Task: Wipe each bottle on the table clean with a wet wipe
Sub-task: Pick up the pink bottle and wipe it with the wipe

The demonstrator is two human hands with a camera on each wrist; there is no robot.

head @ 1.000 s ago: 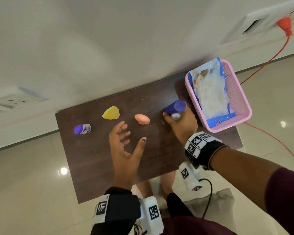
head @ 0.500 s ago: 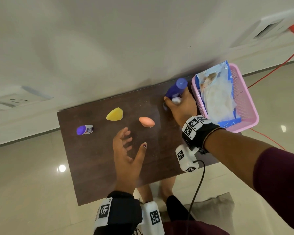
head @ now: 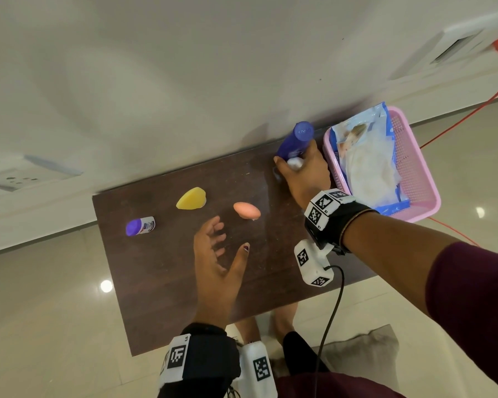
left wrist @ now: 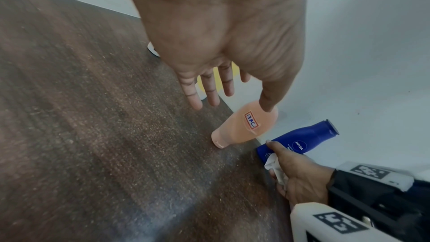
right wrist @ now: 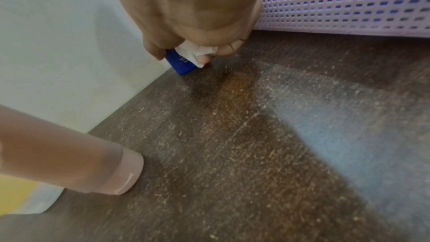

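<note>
Bottles number four on the dark wooden table (head: 161,282). A blue bottle (head: 295,142), marked NIVEA in the left wrist view, is gripped low on its body by the right hand (head: 304,173), whose curled fingers also pinch a crumpled white wet wipe (head: 295,162) against it; its base is set at the table's far edge, close to the wall and just beside the pink basket (head: 414,168). An orange bottle (head: 247,210) is stood on its cap, a yellow bottle (head: 191,199) is placed to its left, and a small bottle with a purple cap (head: 140,226) is seen near the left edge. The left hand (head: 216,262) is held above the table with fingers spread and relaxed, nothing grasped, its thumb near the orange bottle. A wipes packet (head: 365,156) is lodged in the basket, which overhangs the right edge. Bare wood is left along the near side of the table.
</note>
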